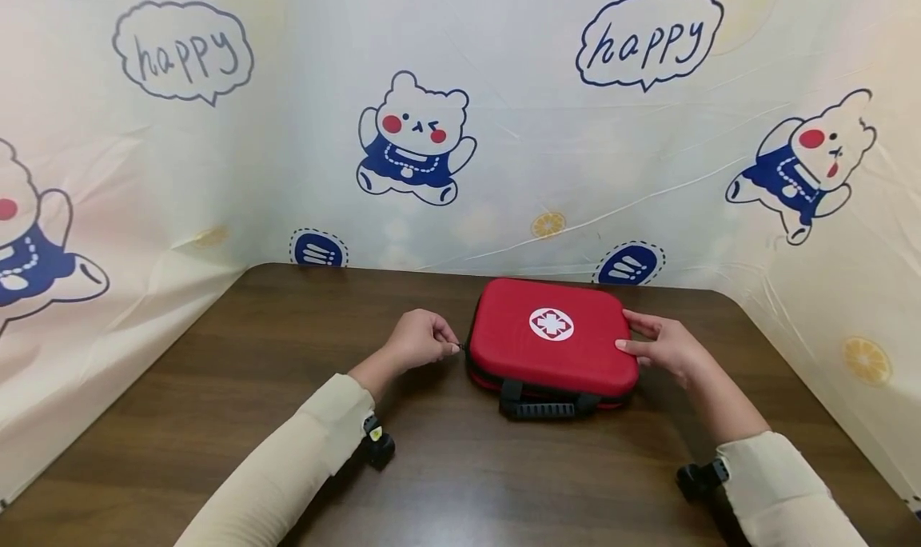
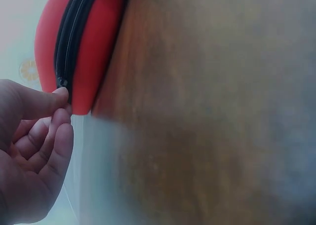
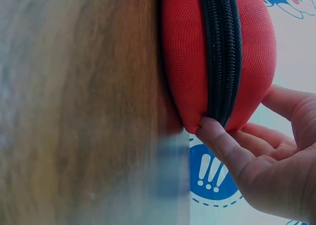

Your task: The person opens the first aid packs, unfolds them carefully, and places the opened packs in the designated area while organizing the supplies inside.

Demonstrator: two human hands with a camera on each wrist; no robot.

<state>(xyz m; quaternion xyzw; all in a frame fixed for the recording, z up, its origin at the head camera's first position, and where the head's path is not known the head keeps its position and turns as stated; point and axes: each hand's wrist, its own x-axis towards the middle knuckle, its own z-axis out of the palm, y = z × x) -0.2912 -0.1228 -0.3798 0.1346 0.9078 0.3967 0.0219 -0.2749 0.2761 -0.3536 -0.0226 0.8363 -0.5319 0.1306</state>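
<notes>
A red first-aid case [image 1: 550,331] with a white cross emblem lies flat on the brown table, its black handle [image 1: 543,409] facing the near side. At its left side, my left hand [image 1: 424,339] pinches the zipper pull between thumb and fingertips. The left wrist view shows the zipper slider [image 2: 61,82] just above those fingertips, on the black zipper band [image 2: 74,37]. My right hand [image 1: 665,345] grips the case's right side, thumb on the lid and fingers along the side wall. In the right wrist view, a fingertip touches the black zipper [image 3: 221,52], whose two tracks look closed there.
The wooden table [image 1: 216,419] extends around the case, its back edge just behind it. A patterned cloth backdrop [image 1: 518,171] with cartoon bears surrounds the table at the back and both sides. A small black camera is strapped to each wrist.
</notes>
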